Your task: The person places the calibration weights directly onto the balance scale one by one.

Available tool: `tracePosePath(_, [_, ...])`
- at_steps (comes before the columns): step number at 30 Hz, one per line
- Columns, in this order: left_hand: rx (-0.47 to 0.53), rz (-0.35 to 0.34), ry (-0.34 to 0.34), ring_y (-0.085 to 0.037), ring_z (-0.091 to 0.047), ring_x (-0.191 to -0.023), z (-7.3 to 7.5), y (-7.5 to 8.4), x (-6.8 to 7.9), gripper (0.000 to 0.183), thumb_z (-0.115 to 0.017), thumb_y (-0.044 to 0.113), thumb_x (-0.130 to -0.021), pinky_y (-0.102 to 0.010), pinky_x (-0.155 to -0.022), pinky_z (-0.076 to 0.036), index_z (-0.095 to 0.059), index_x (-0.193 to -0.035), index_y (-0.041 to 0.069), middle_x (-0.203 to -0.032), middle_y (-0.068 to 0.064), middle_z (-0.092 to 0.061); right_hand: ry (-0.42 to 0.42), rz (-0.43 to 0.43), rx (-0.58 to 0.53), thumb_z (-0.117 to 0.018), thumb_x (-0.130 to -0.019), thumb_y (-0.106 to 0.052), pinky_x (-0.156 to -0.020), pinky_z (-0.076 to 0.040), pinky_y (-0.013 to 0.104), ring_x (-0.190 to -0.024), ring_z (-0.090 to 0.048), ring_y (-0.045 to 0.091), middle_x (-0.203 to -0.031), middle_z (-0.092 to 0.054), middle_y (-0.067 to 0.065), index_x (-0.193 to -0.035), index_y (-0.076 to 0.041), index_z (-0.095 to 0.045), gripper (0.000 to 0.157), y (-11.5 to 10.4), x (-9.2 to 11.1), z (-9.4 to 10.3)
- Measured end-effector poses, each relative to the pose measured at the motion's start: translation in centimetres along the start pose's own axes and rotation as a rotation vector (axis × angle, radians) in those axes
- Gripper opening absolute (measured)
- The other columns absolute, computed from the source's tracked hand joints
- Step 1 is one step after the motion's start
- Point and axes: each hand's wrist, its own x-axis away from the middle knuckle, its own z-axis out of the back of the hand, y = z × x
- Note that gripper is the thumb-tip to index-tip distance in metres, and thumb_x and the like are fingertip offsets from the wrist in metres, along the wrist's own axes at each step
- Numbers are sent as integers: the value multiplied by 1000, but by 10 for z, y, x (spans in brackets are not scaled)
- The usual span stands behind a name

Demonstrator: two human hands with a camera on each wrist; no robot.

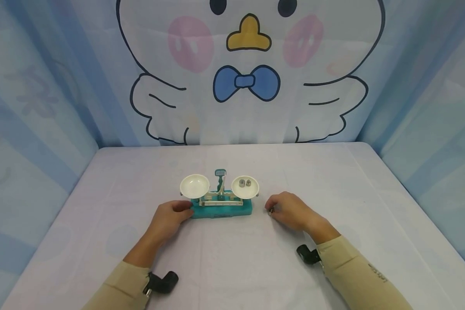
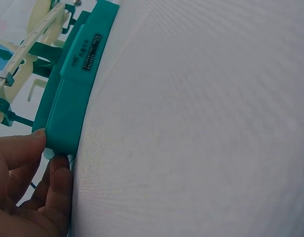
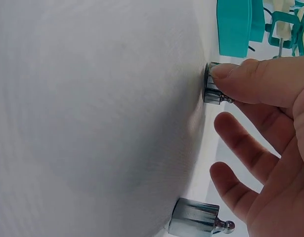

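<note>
A small balance scale [image 1: 221,211] with a teal base and two white pans stands on the table. My left hand [image 1: 172,219] holds the left end of its base; in the left wrist view the thumb [image 2: 23,148] touches the base's corner, the fingers curled beside it. Two small metal weights [image 1: 242,183] sit in the right pan [image 1: 245,194]; the left pan [image 1: 194,186] holds nothing visible. Right of the scale, my right hand [image 1: 290,211] pinches a small metal weight [image 3: 211,74] at the tabletop. Another small knobbed weight [image 3: 213,96] stands against it, partly hidden by the thumb.
A larger knobbed metal weight [image 3: 194,218] stands on the cloth below the right hand's fingers in the right wrist view. White cloth covers the table [image 1: 232,267]. Fabric walls with a printed cartoon bird [image 1: 248,116] enclose the back and sides.
</note>
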Motion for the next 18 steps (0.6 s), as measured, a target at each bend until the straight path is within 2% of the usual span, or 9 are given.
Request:
tracePosePath(10, [16,-2,-6,-35,-52,-125,1,1,1,40,-63,15,-97,-50,-104,-44,-61,-131,-4,-131,-21,-61,99,-61,-21,-66,-92,-7,-103,-44,52,-118,-59,30,-115,-69,4,-108,-12,-72,18,-6,3,6])
tracePosePath(18, [25,-6,-6,-35,-51,-126,1,1,1,40,-63,14,-96,-50,-105,-43,-60,-132,-5,-131,-21,-61,188,-32,-94,-63,-95,-5,-93,-54,47,-107,-65,28,-113,-70,7,-115,-4,-67,21,-13,4,12])
